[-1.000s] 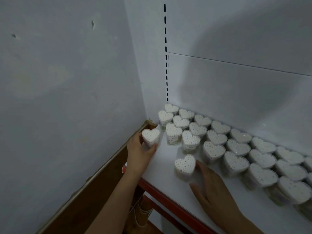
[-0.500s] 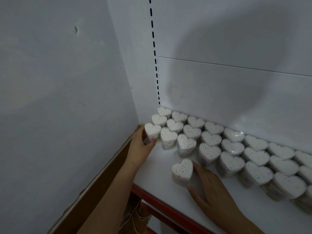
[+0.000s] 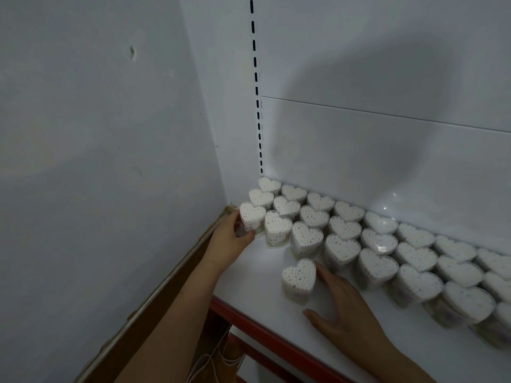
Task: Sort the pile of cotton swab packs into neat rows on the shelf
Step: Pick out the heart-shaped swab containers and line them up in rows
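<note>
Heart-shaped clear packs [image 3: 343,230] stand full of white swabs on the shelf [image 3: 257,275]. Left hand [image 3: 231,239] fingers grip the corner pack [image 3: 251,217]; right hand [image 3: 343,308] fingers lie straight against a lone pack [image 3: 299,275].

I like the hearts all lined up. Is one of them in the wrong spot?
Yes. One heart-shaped pack stands alone near the shelf's front edge, apart from the rows. The right hand rests beside it, its fingers straight; the left hand grips the end pack.

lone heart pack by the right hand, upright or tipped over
Upright: the lone heart pack stands on the shelf, swab tips facing up, beside the right hand.
</note>
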Motion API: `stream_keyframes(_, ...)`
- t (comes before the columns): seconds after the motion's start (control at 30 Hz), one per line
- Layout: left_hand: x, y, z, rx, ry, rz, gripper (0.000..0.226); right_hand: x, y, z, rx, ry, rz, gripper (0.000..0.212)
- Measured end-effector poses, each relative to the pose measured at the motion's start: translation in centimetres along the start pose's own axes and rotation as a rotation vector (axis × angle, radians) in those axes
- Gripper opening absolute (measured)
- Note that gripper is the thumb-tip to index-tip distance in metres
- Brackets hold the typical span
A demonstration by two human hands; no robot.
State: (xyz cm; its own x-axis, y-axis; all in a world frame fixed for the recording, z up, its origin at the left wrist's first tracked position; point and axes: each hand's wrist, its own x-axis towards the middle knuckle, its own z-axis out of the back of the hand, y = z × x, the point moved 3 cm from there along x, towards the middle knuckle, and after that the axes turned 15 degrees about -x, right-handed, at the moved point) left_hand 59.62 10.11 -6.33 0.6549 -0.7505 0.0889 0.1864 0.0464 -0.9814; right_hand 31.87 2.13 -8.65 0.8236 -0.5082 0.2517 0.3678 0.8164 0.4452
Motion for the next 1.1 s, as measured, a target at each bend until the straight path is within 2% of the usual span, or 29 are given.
stream_keyframes(0.2,-0.1,-0.1,0.2,0.046,0.038,0.019,0.056,0.7,0.1,-0.5,0.088,0.009,0.003,0.083)
stream_keyframes(0.27,-1.3,-0.3,0.5,0.070,-0.043,0.062,0.068,0.8,0.6,-0.8,0.122,0.017,0.004,0.077)
stream_keyframes(0.33,-3.3,-1.0,0.8,0.104,-0.200,0.089,0.075,0.9,1.5,-1.1,0.088,0.001,0.008,0.072)
stream_keyframes(0.4,-5.9,-2.0,0.9,0.046,-0.334,0.087,0.061,1.1,2.3,-1.4,0.048,-0.028,0.027,0.065)
stream_keyframes(0.47,-8.0,-2.8,0.8,-0.007,-0.397,0.061,0.039,1.7,3.3,-1.6,0.059,-0.039,0.021,0.059)
stream_keyframes(0.53,-9.4,-3.7,0.6,-0.068,-0.365,0.035,0.022,2.8,4.2,-1.9,0.109,-0.038,-0.013,0.058)
stream_keyframes(0.57,-10.0,-4.2,0.2,-0.098,-0.310,0.016,0.023,3.4,4.8,-2.1,0.136,-0.049,-0.034,0.057)
stream_keyframes(0.7,-11.7,-4.7,-1.5,-0.151,-0.135,0.017,0.050,5.7,8.0,-2.3,0.271,-0.130,-0.038,0.052)
stream_keyframes(0.8,-11.4,-3.8,-1.1,-0.085,-0.213,-0.010,0.064,6.7,8.9,-2.6,0.304,-0.083,0.016,0.051)
stream_keyframes(0.87,-10.5,-3.4,-0.3,-0.044,-0.249,-0.010,0.060,6.7,8.2,-2.9,0.221,-0.017,0.056,0.054)
stream_keyframes(0.97,-8.8,-3.3,0.4,-0.040,-0.220,-0.012,0.055,6.0,6.5,-3.0,-0.016,0.053,0.107,0.063)
stream_keyframes(1.1,-6.5,-2.7,1.2,0.009,-0.202,-0.027,0.062,4.5,5.5,-3.6,-0.202,0.133,0.293,0.061)
